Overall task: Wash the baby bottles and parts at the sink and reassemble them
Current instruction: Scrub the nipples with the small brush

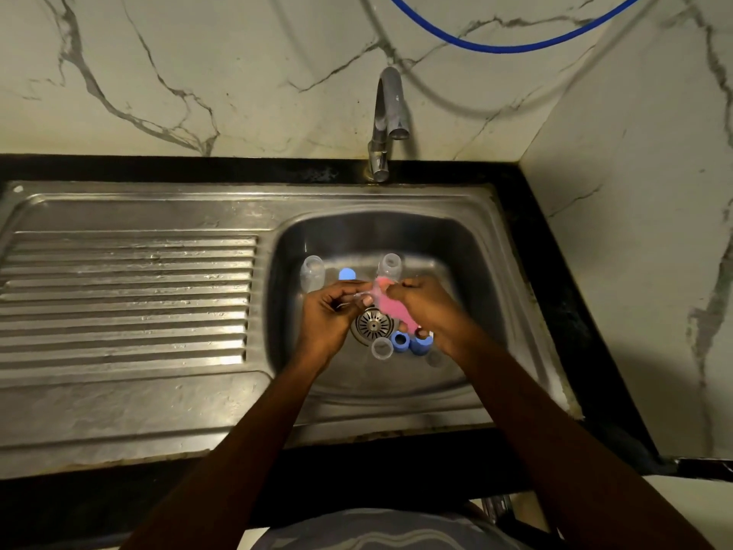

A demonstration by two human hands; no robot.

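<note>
Both hands are over the steel sink basin [468,248]. My left hand [327,317] pinches a small clear part [355,299], hard to make out. My right hand [430,307] grips a pink sponge [390,305] that touches that part. In the basin, two clear bottles stand upright, one at the left [312,271] and one behind the hands [390,265]. A blue cap [347,274] lies between them. Near the drain [373,323] sit a clear ring-shaped part [382,348] and two blue collars [400,342] [419,345]. Another clear part [435,357] shows faintly under my right wrist.
The tap [390,113] stands behind the basin with no water visibly running. A ribbed steel draining board [127,295] lies to the left. A black counter edge [563,303] borders the sink at right. A blue hose [511,45] hangs on the marble wall.
</note>
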